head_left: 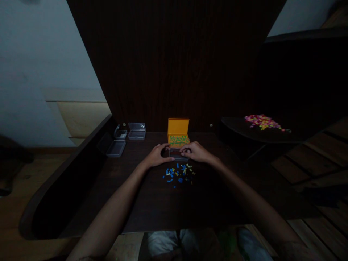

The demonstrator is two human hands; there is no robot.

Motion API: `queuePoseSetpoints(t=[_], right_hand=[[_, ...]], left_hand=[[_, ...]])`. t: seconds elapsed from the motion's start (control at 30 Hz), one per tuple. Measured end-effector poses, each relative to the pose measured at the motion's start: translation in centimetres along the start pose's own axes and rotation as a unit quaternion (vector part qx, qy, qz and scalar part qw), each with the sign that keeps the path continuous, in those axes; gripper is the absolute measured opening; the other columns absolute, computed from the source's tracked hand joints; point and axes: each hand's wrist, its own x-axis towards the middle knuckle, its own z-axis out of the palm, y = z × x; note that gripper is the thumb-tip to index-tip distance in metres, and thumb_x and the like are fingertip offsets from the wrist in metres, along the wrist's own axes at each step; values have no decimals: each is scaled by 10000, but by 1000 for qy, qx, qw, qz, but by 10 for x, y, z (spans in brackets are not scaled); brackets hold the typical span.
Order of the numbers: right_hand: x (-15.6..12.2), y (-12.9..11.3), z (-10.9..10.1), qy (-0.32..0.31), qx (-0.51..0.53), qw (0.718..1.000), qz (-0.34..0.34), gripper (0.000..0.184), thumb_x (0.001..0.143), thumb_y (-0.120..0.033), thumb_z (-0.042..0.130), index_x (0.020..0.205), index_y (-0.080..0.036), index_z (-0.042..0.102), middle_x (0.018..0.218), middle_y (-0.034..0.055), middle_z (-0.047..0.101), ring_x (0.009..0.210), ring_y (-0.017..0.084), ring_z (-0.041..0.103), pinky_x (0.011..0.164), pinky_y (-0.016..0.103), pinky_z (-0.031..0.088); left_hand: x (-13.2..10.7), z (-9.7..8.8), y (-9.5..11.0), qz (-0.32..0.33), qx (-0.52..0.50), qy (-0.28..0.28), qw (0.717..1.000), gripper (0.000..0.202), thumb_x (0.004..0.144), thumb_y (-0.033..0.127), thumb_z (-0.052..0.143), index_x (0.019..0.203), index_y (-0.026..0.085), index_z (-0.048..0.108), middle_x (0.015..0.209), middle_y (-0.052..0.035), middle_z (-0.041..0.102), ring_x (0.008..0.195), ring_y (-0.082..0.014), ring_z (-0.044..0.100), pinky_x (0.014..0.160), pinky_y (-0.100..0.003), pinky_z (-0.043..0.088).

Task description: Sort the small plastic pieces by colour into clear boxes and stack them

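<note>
A small clear plastic box lies on the dark tabletop in front of me. My left hand grips its left end, thumb at the near edge and fingers at the far edge. Over the right part of the box is my right hand, its fingers pinched together; anything between them is too small to make out. Just behind stands an open yellow case with many small green pieces in its base. On the near side of the box, small blue, yellow and cream pieces are scattered.
Open clear plastic cases and a shallow clear tray sit at the left back, beside the dark raised side panel. A pile of pink, red and yellow bits rests on a dark curved shelf to the right.
</note>
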Motion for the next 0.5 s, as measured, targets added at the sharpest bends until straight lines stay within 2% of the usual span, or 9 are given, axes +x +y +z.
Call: queuePoseSetpoints(t=[0.23,0.5], right_hand=[[5,-2,3,-1,-51,997,-58,125,802,-154,663,896,-163,746,870,63,681,781,166,605,707,267,442],[12,7,9,-46,-90,993,-61,160,806,-153,681,945,-175,757,879,66,643,775,164,578,691,265,418]], left_hand=[[0,1,-2,-4,-1,-3,1000,795,666,564,755,1322,194,500,1134,-70,659,1078,-259,591,990,-403,440],[-1,1,0,-4,7,-4,1000,777,683,547,749,1325,187,499,1155,-75,653,1105,-271,582,1012,-409,419]])
